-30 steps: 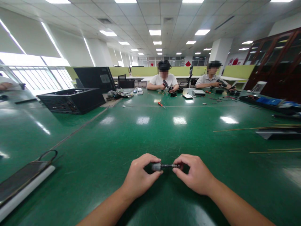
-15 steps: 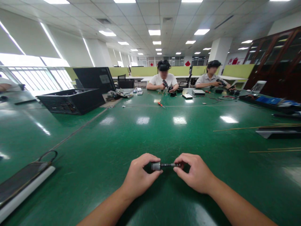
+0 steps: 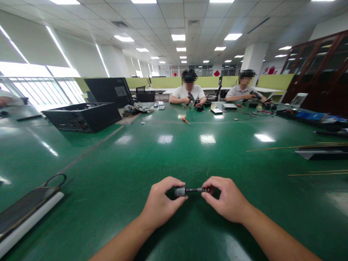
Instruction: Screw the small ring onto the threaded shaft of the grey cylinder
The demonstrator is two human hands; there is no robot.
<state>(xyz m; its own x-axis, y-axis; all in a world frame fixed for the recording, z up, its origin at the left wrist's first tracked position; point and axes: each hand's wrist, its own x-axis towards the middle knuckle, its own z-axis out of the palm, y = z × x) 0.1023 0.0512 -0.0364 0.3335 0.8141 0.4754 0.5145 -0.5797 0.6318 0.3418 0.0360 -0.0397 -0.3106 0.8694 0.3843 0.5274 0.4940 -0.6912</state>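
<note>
Both my grips hold a cylinder-headed shaft [image 3: 180,191], near middle of green counter [image 3: 163,159].
Left grip [image 3: 161,201] pinches the cylinder end, right grip [image 3: 228,201] narrow on the other tip; elbow room both sides, far up to orange screwdriver [image 3: 185,120]; dark slab [image 3: 24,206] well left, metal channel [image 3: 320,153] well right.
</note>
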